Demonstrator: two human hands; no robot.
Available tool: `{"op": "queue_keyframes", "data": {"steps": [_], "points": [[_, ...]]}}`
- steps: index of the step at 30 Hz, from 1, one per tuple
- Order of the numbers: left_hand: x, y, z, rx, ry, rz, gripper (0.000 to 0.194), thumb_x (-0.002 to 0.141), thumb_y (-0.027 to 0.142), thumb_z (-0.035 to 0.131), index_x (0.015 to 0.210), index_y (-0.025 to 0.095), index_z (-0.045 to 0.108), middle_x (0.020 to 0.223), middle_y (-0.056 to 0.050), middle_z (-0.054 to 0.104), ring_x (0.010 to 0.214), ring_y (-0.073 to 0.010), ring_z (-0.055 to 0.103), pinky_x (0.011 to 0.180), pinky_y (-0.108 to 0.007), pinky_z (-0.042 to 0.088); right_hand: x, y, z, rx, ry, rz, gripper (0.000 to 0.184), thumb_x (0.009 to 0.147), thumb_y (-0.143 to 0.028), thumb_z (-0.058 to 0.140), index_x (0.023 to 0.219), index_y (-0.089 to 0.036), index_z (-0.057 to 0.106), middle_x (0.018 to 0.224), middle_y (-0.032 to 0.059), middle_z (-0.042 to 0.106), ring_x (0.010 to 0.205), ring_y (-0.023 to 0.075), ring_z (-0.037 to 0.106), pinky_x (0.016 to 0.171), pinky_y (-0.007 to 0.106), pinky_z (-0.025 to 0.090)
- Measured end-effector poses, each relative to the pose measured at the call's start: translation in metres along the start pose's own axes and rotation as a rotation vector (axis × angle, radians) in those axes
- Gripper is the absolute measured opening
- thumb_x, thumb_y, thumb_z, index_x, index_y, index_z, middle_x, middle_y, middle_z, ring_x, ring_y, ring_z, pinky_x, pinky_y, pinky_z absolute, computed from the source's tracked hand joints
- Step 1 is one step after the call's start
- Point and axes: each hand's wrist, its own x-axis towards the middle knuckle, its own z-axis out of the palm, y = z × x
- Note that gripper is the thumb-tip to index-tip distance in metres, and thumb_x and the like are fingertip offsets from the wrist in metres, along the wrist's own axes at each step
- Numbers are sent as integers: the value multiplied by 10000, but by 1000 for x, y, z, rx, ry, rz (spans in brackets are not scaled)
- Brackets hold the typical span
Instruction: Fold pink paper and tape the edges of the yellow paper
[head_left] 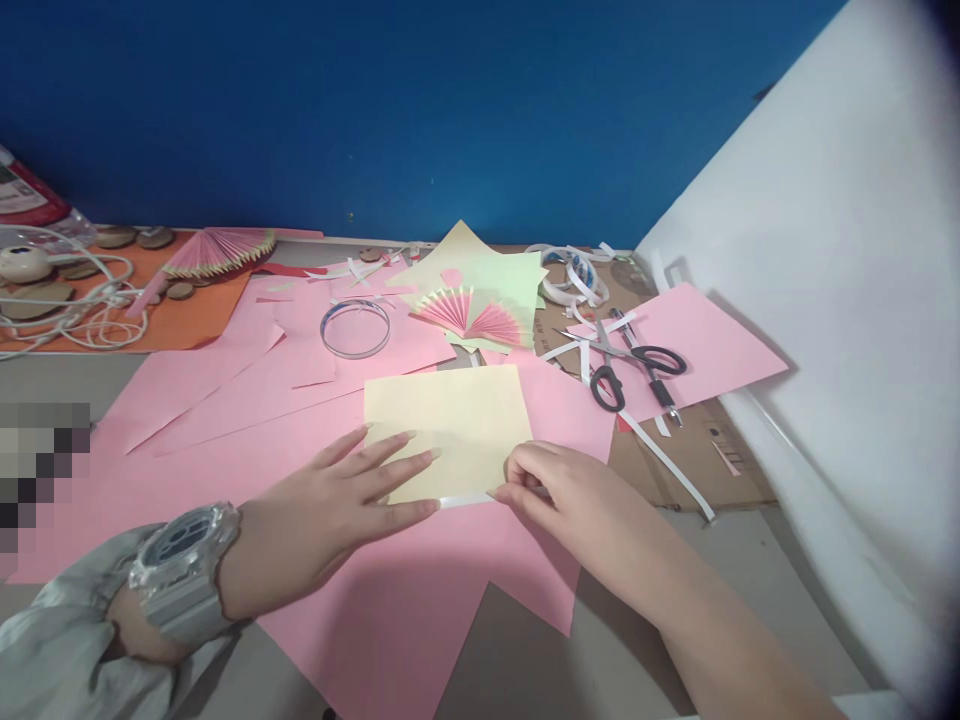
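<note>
A pale yellow sheet of paper (457,410) lies on large pink paper (352,600). Along its near edge runs a narrow white tape strip (465,499). My left hand (360,485) rests flat on the left part of the yellow sheet, fingers spread, its thumb at the strip's left end. At the near right corner, my right hand (547,485) is closed, thumb and forefinger pinching the strip's right end. The exact grip is partly hidden by the curled fingers.
Black-handled scissors (619,360) and a pen (660,385) lie at right on pink paper. Behind are a nearly bare tape ring (355,330), tape rolls (571,276), a small pleated paper piece (469,315) and a folded fan (217,252). A white wall (840,260) bounds the right.
</note>
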Motion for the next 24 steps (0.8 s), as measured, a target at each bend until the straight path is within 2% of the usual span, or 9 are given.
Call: {"op": "queue_keyframes", "data": {"steps": [2, 4, 6, 8, 15, 20, 24], "points": [[-1, 3, 1, -42, 24, -10, 538, 886, 132, 318, 1377, 351, 345, 1499, 51, 245, 1390, -212, 165, 1121, -464, 118, 0, -1, -1, -5, -14, -1, 271, 885, -307, 427, 639, -205, 379, 671, -33, 530, 579, 111, 458, 490, 236, 281], [-1, 7, 3, -47, 35, -31, 503, 914, 375, 360, 1408, 300, 300, 1495, 8, 262, 1386, -242, 174, 1123, -485, 45, 1, -2, -1, -6, -13, -7, 271, 883, -309, 425, 637, -204, 378, 672, -28, 530, 581, 114, 460, 493, 239, 283], [1, 12, 5, -22, 27, -31, 676, 845, 602, 401, 1423, 277, 269, 1490, -18, 276, 1382, -272, 177, 1114, -496, -24, 1, -2, -1, 0, 3, -16, 263, 880, -302, 428, 639, -203, 386, 678, -26, 536, 593, 116, 470, 503, 241, 289], [2, 15, 6, 2, 14, -12, 779, 788, 694, 406, 1426, 270, 266, 1487, -18, 281, 1381, -277, 178, 1114, -476, -47, 0, -2, -1, 9, 11, -16, 254, 871, -291, 441, 639, -202, 392, 684, -25, 543, 606, 116, 482, 510, 240, 294], [3, 15, 8, 45, 34, 1, 752, 797, 673, 419, 1418, 270, 286, 1495, 23, 249, 1387, -258, 157, 1122, -439, -19, -5, 11, -13, -1, 26, 20, 224, 869, -324, 440, 670, -223, 460, 703, -49, 569, 591, 108, 489, 478, 233, 278], [3, 15, 8, 42, 41, -6, 746, 799, 656, 436, 1418, 268, 287, 1492, 12, 264, 1381, -268, 177, 1123, -449, -1, -6, 21, -27, -33, 21, 0, 221, 851, -351, 466, 677, -223, 512, 733, -31, 582, 592, 111, 500, 522, 241, 312], [4, 15, 8, 46, 28, 0, 743, 807, 661, 417, 1421, 265, 282, 1495, 0, 252, 1384, -272, 168, 1122, -458, 5, -6, 22, -32, -55, 109, 56, 259, 869, -376, 417, 698, -221, 532, 718, -10, 586, 592, 123, 502, 505, 243, 299]]}}
